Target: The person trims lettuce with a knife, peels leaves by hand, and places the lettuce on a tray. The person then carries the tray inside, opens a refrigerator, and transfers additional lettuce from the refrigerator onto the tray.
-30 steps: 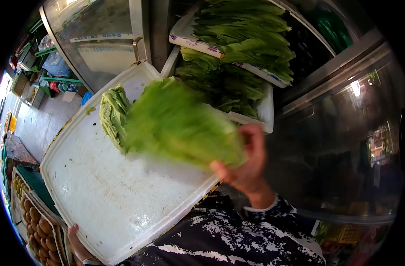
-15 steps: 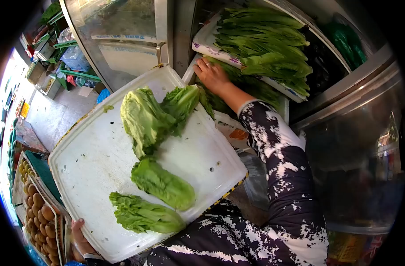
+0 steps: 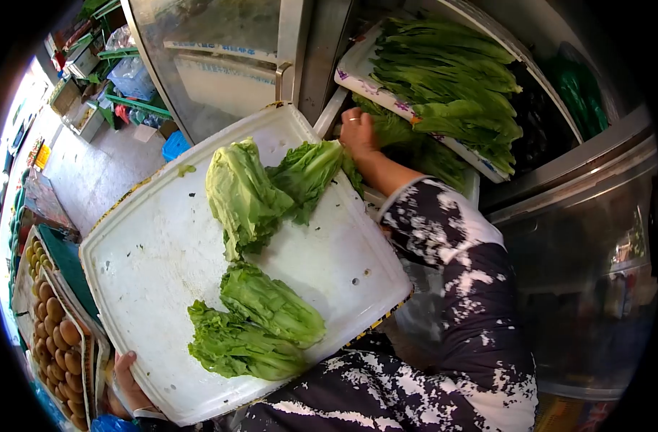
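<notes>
My left hand (image 3: 127,381) grips the lower left edge of a white foam tray (image 3: 156,273), thumb on top, and the tray is tilted. On it lie a pale green lettuce (image 3: 244,191), a leafy green head (image 3: 309,176) reaching the tray's far edge, and two more lettuces (image 3: 271,306) side by side near me. Beyond the tray, my right hand (image 3: 359,135), with a ring on one finger, is closed at the near end of the lower box (image 3: 332,114), beside dark leafy greens (image 3: 390,129). What its curled fingers hold is hidden.
Long-leaved greens (image 3: 444,86) fill a patterned foam box (image 3: 368,88) above the lower one, inside an open cabinet. A glass door (image 3: 221,65) stands at the upper left. Brown round produce (image 3: 59,345) sits in a box at lower left. A blue crate (image 3: 132,78) is farther off.
My right hand has gone from outstretched fingers to a closed grip. One of the two nearer lettuces has shifted against the other. The whole view has swung slightly.
</notes>
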`<state>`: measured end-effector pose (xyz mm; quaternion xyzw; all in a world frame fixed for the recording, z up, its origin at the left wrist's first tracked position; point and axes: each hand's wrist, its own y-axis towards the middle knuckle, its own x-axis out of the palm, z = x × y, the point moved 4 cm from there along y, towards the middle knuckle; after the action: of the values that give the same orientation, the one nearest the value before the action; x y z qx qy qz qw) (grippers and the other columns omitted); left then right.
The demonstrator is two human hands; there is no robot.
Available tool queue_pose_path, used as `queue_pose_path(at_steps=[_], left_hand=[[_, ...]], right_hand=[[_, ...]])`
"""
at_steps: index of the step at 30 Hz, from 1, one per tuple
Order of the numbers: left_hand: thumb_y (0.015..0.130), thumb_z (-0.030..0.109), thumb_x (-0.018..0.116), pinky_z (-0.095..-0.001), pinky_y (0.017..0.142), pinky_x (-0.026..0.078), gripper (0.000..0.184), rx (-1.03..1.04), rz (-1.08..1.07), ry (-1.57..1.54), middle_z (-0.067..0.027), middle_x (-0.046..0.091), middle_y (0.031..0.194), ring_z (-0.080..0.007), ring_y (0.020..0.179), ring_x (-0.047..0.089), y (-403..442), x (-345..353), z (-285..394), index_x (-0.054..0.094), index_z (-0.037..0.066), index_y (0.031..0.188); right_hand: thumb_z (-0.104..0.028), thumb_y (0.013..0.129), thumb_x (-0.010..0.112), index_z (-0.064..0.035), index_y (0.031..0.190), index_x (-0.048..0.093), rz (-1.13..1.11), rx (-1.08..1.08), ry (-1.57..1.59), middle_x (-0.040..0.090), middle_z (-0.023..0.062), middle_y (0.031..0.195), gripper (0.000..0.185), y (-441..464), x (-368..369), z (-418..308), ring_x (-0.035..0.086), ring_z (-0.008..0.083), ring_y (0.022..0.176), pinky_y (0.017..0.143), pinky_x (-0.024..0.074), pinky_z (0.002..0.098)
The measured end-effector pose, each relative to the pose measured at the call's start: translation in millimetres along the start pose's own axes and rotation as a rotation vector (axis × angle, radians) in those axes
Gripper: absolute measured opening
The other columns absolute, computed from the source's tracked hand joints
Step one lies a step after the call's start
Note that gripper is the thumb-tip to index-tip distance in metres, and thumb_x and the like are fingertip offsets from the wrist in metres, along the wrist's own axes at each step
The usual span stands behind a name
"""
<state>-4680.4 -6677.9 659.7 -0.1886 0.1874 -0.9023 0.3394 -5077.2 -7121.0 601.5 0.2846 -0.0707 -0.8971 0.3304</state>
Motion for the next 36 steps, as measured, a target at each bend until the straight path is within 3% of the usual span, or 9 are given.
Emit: queue_pose_path(at_steps=[8, 15, 20, 22, 23, 25, 28, 30, 36], left_hand=[[0.067, 0.015, 0.049, -0.0358, 0.072, 0.052, 0.052, -0.031, -0.047, -0.03, -0.0164, 0.056, 0.098, -0.0283, 0.082, 0.059, 18.7, -5.4, 2.0, 0.04, 0.001, 0.116], [0.065, 0.014, 0.049, -0.0368, 0.072, 0.052, 0.055, -0.053, -0.051, -0.047, -0.0179, 0.055, 0.099, -0.0296, 0.082, 0.059, 18.3, 0.2, 0.9, 0.038, -0.001, 0.117], [0.064, 0.012, 0.049, -0.0374, 0.071, 0.052, 0.057, -0.056, -0.06, -0.053, -0.019, 0.055, 0.099, -0.0305, 0.082, 0.059, 19.8, -3.0, 1.9, 0.037, -0.002, 0.118], [0.063, 0.012, 0.049, -0.0377, 0.071, 0.053, 0.058, -0.052, -0.063, -0.063, -0.0194, 0.054, 0.099, -0.0308, 0.082, 0.059, 21.9, -7.0, 1.2, 0.036, -0.003, 0.118], [0.063, 0.012, 0.049, -0.0378, 0.071, 0.053, 0.058, -0.055, -0.061, -0.067, -0.0196, 0.054, 0.099, -0.031, 0.082, 0.059, 21.7, -9.1, 1.1, 0.036, -0.003, 0.118], [0.062, 0.011, 0.049, -0.0381, 0.071, 0.053, 0.059, -0.056, -0.056, -0.07, -0.0201, 0.054, 0.099, -0.0314, 0.082, 0.059, 21.3, -12.7, 0.8, 0.035, -0.003, 0.119], [0.062, 0.01, 0.049, -0.0385, 0.071, 0.053, 0.061, -0.055, -0.049, -0.067, -0.0207, 0.054, 0.1, -0.0319, 0.082, 0.058, 20.0, -14.9, 2.3, 0.035, -0.004, 0.119], [0.061, 0.01, 0.049, -0.0388, 0.071, 0.053, 0.062, -0.059, -0.031, -0.071, -0.0211, 0.054, 0.1, -0.0323, 0.082, 0.058, 17.7, -14.0, 1.4, 0.034, -0.004, 0.119], [0.059, 0.008, 0.048, -0.0396, 0.071, 0.053, 0.065, -0.069, 0.005, -0.08, -0.0225, 0.053, 0.1, -0.0334, 0.082, 0.058, 20.2, -14.2, -1.3, 0.033, -0.006, 0.12]], right_hand=[[-0.005, 0.058, 0.069, -0.013, 0.094, 0.057, -0.073, 0.176, 0.856, 0.048, 0.0165, 0.112, 0.039, -99.0, -104.8, 119.2, 0.056, 0.0306, 0.088, 0.072, 0.0457, 0.0383], [-0.015, 0.074, 0.061, -0.0182, 0.099, 0.055, 0.769, -0.206, 1.365, 0.048, 0.0085, 0.121, 0.026, -160.1, -261.6, 100.1, 0.052, 0.0234, 0.106, 0.077, 0.0474, 0.0356], [-0.017, 0.079, 0.057, -0.0213, 0.101, 0.058, 0.536, -0.606, 1.55, 0.055, 0.0065, 0.114, 0.023, -145.2, -267.7, 58.5, 0.051, 0.0215, 0.107, 0.087, 0.0416, 0.0393], [-0.017, 0.084, 0.052, -0.0166, 0.102, 0.058, 0.652, -0.564, 2.036, 0.059, 0.0075, 0.105, 0.019, -128.2, -239.0, 80.1, 0.056, 0.0196, 0.098, 0.081, 0.0446, 0.037], [-0.016, 0.086, 0.05, -0.0133, 0.103, 0.058, 0.415, -0.216, 2.054, 0.06, 0.0085, 0.101, 0.019, -108.8, -208.3, 82.8, 0.058, 0.0199, 0.093, 0.078, 0.0459, 0.0349], [-0.012, 0.087, 0.046, -0.0073, 0.103, 0.057, 0.186, 0.215, 1.658, 0.062, 0.01, 0.095, 0.02, -59.3, -134.9, 86.7, 0.061, 0.0233, 0.083, 0.071, 0.0484, 0.0292], [-0.01, 0.084, 0.043, -0.0111, 0.114, 0.049, 0.29, 0.089, 1.025, 0.046, 0.0066, 0.123, 0.03, 6.5, -34.5, 48.5, 0.05, 0.0246, 0.106, 0.077, 0.0473, 0.0351], [-0.01, 0.083, 0.041, -0.0113, 0.117, 0.044, -0.029, 0.057, 0.946, 0.036, 0.0068, 0.131, 0.034, 38.8, -12.8, 40.0, 0.041, 0.0266, 0.115, 0.08, 0.0465, 0.0373], [-0.017, 0.081, 0.043, -0.0023, 0.111, 0.047, -0.129, 0.123, 0.534, 0.043, 0.0184, 0.12, 0.033, 62.6, 19.5, 12.2, 0.045, 0.0284, 0.11, 0.068, 0.0495, 0.0411]])
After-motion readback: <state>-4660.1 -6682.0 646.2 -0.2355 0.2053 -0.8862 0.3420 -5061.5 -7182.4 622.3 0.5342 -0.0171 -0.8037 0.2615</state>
